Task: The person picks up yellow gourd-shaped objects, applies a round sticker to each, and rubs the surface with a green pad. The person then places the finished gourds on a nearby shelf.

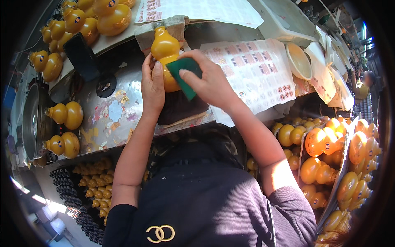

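Observation:
A yellow gourd-shaped bottle (166, 46) lies on a dark pad (182, 108) and a folded cloth (176, 26), its clear threaded neck pointing away from me. My left hand (154, 80) grips the left side of the bottle, thumb on top. In my right hand (205, 77) is a flat green squeegee-like piece (186, 72), pinched between thumb and fingers, with its edge against the bottle's lower bulb. Sheets of printed decals (250, 68) lie just right of the bottle. What the squeegee-like piece covers on the bottle is hidden.
A phone (81, 55) on a round stand and more gourd bottles (66, 115) are at left, beside a metal basin (32, 123). A pale bowl (298, 61) and a white bin (287, 21) sit at right. Crates of gourd bottles (321, 169) stand below the bench at right.

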Demonstrator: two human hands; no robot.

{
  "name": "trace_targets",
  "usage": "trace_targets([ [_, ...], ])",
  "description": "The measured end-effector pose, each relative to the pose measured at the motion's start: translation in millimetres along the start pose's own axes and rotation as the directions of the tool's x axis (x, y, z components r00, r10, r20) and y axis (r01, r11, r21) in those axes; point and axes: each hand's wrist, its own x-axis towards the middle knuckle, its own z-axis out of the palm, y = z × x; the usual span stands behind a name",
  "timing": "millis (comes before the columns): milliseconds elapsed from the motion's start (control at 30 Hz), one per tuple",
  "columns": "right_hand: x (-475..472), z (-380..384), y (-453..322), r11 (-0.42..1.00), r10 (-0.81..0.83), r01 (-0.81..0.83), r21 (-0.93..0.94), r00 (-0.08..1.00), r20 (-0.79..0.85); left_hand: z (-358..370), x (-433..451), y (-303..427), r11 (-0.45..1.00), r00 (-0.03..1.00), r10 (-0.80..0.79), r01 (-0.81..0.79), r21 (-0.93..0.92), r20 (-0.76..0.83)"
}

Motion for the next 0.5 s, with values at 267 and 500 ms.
trace_targets([
  [267,0,-8,24,0.990,0.047,-0.037,0.135,0.996,-0.070,3,-1,5,0.990,0.991,-0.134,0.135,-0.036,0.028],
  [500,-21,4,56,0.999,-0.002,0.016,0.043,0.953,-0.303,1,3,1,0.990,0.991,-0.128,0.129,-0.055,0.025],
])
